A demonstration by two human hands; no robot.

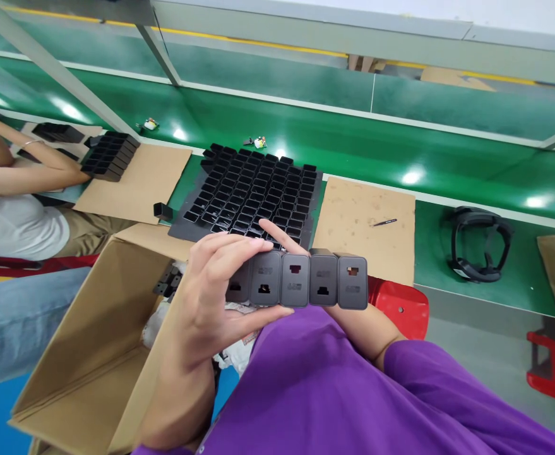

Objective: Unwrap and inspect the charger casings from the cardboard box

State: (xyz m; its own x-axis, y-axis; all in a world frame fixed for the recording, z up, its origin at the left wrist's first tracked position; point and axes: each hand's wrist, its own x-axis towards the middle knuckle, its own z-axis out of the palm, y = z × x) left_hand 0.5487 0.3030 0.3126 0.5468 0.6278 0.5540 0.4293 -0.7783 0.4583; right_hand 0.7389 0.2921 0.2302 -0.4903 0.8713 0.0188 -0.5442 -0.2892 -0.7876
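A row of several black plastic housings [295, 281] is held up in front of my purple shirt, their closed ends facing me. Each end has a small cut-out and faint raised marking. My left hand [215, 278] is closed round the left part of the row, fingers above and thumb below. Behind the row is my right hand [284, 239]; one finger pokes out over the top and the rest is hidden. Just beyond, many open black housings [258, 189] stand in a tight grid on a dark grey sheet [182, 229]. One loose housing [162, 212] lies left of them.
An open cardboard box [88, 341] with dark parts inside stands at left. A cardboard sheet [367, 208] bears tweezers or a pen [384, 222]. Further right lie a black headset [480, 243] and red stools [400, 306]. A co-worker's arm [35, 170] is at far left.
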